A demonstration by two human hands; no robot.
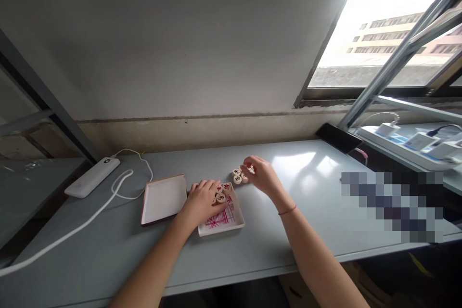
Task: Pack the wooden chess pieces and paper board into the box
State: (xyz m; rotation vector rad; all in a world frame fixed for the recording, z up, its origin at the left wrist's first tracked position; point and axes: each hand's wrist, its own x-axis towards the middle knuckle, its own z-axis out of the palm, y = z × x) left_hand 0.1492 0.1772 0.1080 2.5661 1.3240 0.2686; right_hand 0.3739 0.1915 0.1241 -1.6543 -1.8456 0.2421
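Observation:
An open white box point(236, 212) with pink-red line drawing on its bottom holds several round wooden Chinese chess pieces point(221, 198) with red characters, bunched at its far end. My left hand point(202, 202) cups these pieces from the left, thumb and fingers curved around them. Beyond the box, a small cluster of Chinese chess pieces point(237, 179) with dark characters lies on the table. Over its right side is my right hand point(262, 174), fingers curled down around a piece point(251, 169) that shows between thumb and fingers. The hand partly hides the cluster.
The box lid point(165, 198) lies inside-up left of the box. A white power bank point(93, 177) and white cable point(81, 227) are on the grey table point(267, 245). Right are a dark flat object point(337, 137), a power strip point(400, 144) and a metal frame point(393, 57).

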